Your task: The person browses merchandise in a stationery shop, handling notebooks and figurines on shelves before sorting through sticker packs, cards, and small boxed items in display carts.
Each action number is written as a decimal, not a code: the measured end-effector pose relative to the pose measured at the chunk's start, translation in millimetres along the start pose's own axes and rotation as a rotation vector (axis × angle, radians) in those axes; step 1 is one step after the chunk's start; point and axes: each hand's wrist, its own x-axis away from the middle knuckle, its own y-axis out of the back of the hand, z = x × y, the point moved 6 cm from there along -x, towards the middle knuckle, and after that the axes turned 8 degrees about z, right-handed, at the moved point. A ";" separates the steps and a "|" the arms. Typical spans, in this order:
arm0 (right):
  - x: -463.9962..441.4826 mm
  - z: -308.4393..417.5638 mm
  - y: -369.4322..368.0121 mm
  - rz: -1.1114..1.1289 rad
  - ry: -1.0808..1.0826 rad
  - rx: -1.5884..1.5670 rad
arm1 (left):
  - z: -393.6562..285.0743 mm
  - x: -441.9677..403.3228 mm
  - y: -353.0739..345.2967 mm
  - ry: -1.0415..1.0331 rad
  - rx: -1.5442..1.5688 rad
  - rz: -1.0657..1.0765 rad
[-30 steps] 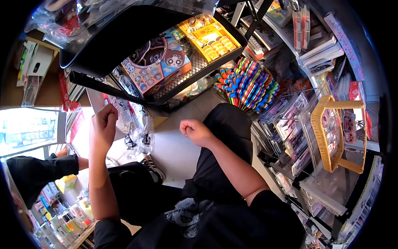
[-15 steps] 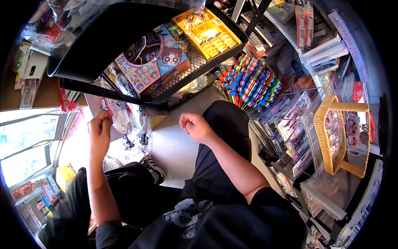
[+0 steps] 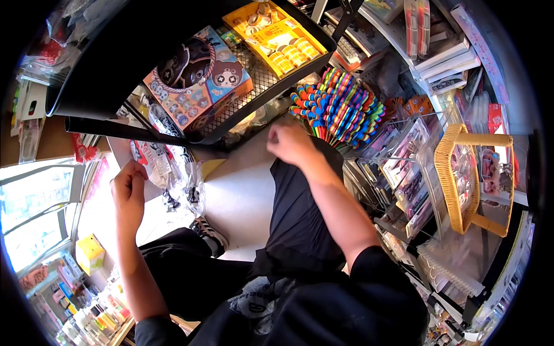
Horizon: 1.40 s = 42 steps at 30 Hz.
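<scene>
My left hand (image 3: 130, 187) is raised at the left, its fingers curled and pinched together beside the plastic-wrapped packages (image 3: 182, 173). Anything between those fingers is hidden or too small to make out. Over my dark-trousered knee (image 3: 300, 207), my right hand (image 3: 292, 142) is also closed, its fingertips curled inward. No object shows clearly in it. It is nearest to the lower edge of the black mesh shelf (image 3: 254, 104) and a bundle of multicoloured flower-shaped items (image 3: 340, 109). The two hands are well apart.
A patterned cardboard box (image 3: 196, 81) and yellow boxes (image 3: 283, 43) sit on the mesh shelf. To the right, a wicker basket (image 3: 450, 179) stands by packed racks of stationery (image 3: 404, 167). A small yellow box (image 3: 89, 254) is at lower left, near a bright window (image 3: 34, 196).
My right hand has moved up and to the right, towards the shelf. My left hand has shifted slightly left and down. The view has turned a little, showing more bottles at lower left.
</scene>
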 end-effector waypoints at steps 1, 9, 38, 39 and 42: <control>-12.6 -10.3 11.5 -0.024 -0.091 0.153 | -3.6 0.2 -0.8 -0.002 -0.004 0.003; -86.6 -68.8 31.4 -0.098 -0.255 0.711 | -12.6 6.2 -7.6 0.011 0.022 0.058; -80.3 -85.4 34.1 -0.006 -0.400 0.614 | -10.7 17.4 -7.7 0.034 -0.004 0.103; -78.8 -85.7 34.9 -0.006 -0.397 0.615 | -10.3 17.9 -7.2 0.036 -0.003 0.101; -78.6 -87.9 37.1 -0.064 -0.360 0.591 | -10.0 17.8 -6.4 0.049 -0.005 0.114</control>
